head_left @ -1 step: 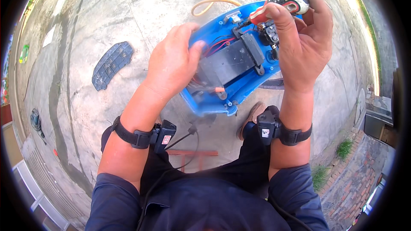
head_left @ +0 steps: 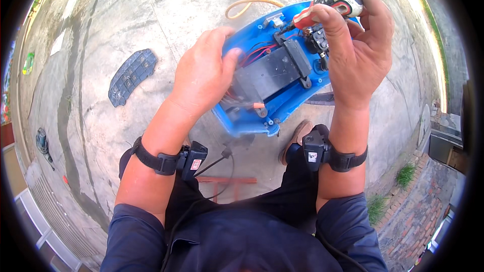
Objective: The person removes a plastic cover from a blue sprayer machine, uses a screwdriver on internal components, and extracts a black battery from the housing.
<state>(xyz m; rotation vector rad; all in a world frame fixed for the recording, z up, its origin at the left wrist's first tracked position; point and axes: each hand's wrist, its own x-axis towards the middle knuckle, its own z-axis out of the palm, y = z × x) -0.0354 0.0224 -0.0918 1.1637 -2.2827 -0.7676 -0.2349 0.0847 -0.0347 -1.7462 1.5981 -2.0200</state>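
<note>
A blue plastic housing point(head_left: 275, 126) lies open-side up below my hands, holding a dark rectangular box point(head_left: 275, 70), red wires and a black fitting point(head_left: 315, 38) with small screws. My left hand point(head_left: 204, 70) grips the housing's left edge with bent fingers, its thumb over the rim. My right hand point(head_left: 360, 53) is closed round a screwdriver point(head_left: 333, 5) with a thick white, black and red handle, held over the housing's upper right. The tool points down-left toward the wires; its tip is hard to make out.
On the concrete ground point(head_left: 80, 121) lie a dark ribbed panel point(head_left: 132, 75) to the left, a power tool point(head_left: 42, 143) farther left and a pale hose point(head_left: 239, 10) beyond the housing. My feet point(head_left: 295, 141) are below it. Brickwork point(head_left: 403, 221) and grass edge the right.
</note>
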